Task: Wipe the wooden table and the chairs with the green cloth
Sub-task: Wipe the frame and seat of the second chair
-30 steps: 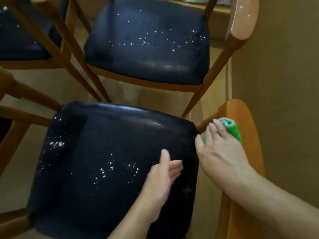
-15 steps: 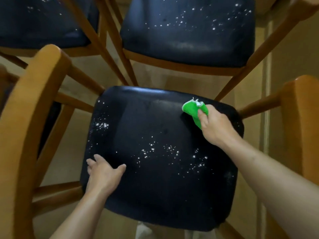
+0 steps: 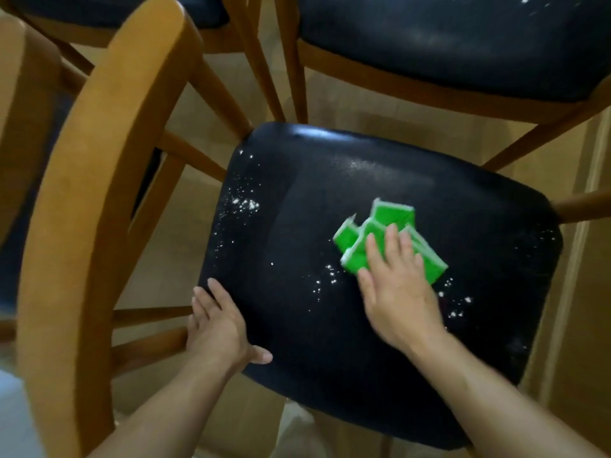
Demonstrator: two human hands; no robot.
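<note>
Right hand [image 3: 398, 292] lies flat, fingers spread, palm down on the green cloth [image 3: 390, 241], pressing it against the black padded seat [image 3: 314, 226] of the nearest chair. Cloth is folded into several white-edged layers that fan out beyond the fingertips; it sits right of the seat's centre, toward the far right corner but clear of every edge. Left hand [image 3: 220, 328] is open and holds nothing; its fingers rest over the seat's near left edge, thumb pointing inward along the near side, apparently steadying the chair, though the contact under the palm cannot be confirmed. White crumbs or powder [image 3: 244, 203] are scattered on the seat: one cluster near the far left edge, a second patch just left of the cloth, a third just beside the right hand toward the right edge. Surface between the far edge and the cloth appears glossy and free of specks. Curved wooden backrest [image 3: 99, 200] of a chair stands at the left of the seat. Second chair with a black seat [image 3: 463, 41], also speckled white, stands beyond the far edge.
</note>
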